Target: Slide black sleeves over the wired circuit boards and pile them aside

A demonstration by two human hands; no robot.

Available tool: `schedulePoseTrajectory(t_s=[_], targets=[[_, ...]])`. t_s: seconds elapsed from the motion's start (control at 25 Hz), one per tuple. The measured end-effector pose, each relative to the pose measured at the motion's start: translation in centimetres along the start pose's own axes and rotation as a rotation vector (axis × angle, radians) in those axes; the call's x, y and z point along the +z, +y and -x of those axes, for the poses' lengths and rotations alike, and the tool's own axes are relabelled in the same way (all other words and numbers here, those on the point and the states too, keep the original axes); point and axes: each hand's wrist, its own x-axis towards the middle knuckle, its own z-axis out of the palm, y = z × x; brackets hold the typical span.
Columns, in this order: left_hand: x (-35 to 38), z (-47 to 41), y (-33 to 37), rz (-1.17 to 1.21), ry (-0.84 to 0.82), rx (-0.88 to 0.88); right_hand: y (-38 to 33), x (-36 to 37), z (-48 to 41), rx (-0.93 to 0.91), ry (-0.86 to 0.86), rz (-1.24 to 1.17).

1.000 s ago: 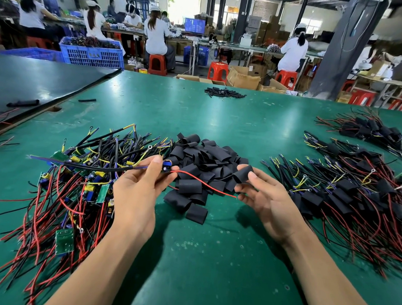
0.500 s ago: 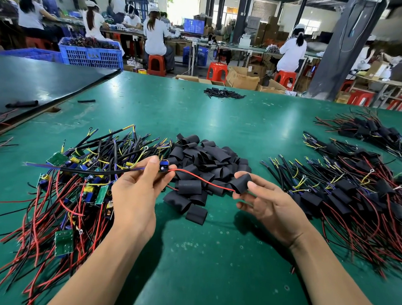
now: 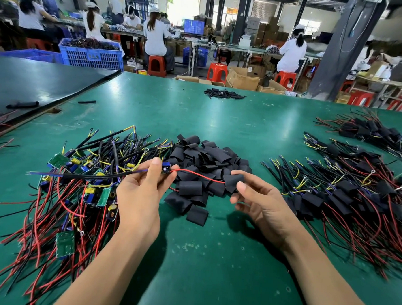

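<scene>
Currently the left hand [image 3: 142,193] pinches a board [image 3: 165,167] in its fingers [image 3: 154,167] above the table [image 3: 213,258]; its red wire [image 3: 201,175] runs right, apparently into a sleeve [image 3: 233,183] pinched by the right hand [image 3: 260,204], over the sleeve pile [image 3: 206,157].

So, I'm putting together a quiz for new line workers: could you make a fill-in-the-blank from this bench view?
1. The left hand pinches a circuit board whose ____ wire reaches the right hand.
2. The right hand holds one black sleeve above the ____ table.
3. The pile of loose sleeves lies ____ the unsleeved boards and the sleeved boards.
4. The sleeved boards lie on the person's ____ side.

Missing words: red; green; between; right.
</scene>
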Motion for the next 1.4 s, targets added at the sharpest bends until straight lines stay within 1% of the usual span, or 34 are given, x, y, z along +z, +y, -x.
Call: schedulePoseTrajectory(t_s=[0.16,0.28,0.36,0.48,0.6,0.8,0.92,1.0,1.16,1.24,1.4], targets=[[0.3,0.6,-0.2,0.049,-0.075,-0.102,0.9,1.6,-0.3,-0.045,0.135,-0.036],[0.7,1.2,-0.5,0.088,-0.128,-0.221,0.9,2.4,-0.2,-0.045,0.16,-0.103],[0.9,1.7,-0.9,0.034,-0.186,-0.263,1.0,3.0,-0.2,-0.039,0.153,-0.13],[0.9,2.4,-1.5,-0.12,-0.245,-0.276,1.5,3.8,0.0,-0.046,0.119,-0.112],[0.7,2.5,-1.7,-0.153,-0.247,-0.289,1.5,4.0,0.0,-0.061,0.109,-0.074],[0.3,2.1,-1.3,-0.092,-0.236,-0.346,1.5,4.1,0.1,-0.095,0.12,0.029],[0.3,2.0,-1.2,-0.085,-0.237,-0.386,1.5,4.2,0.2,-0.106,0.127,0.042],[0.4,2.0,-1.2,-0.083,-0.251,-0.427,1.4,4.3,0.2,-0.096,0.137,0.009],[0.4,2.1,-0.9,-0.051,-0.254,-0.518,1.5,5.0,0.1,-0.043,0.11,-0.184],[0.3,2.0,-0.8,-0.028,-0.245,-0.558,1.5,5.1,0.1,-0.039,0.116,-0.223],[0.3,2.0,-0.7,-0.024,-0.239,-0.581,1.3,4.9,0.3,-0.084,0.133,-0.075]])
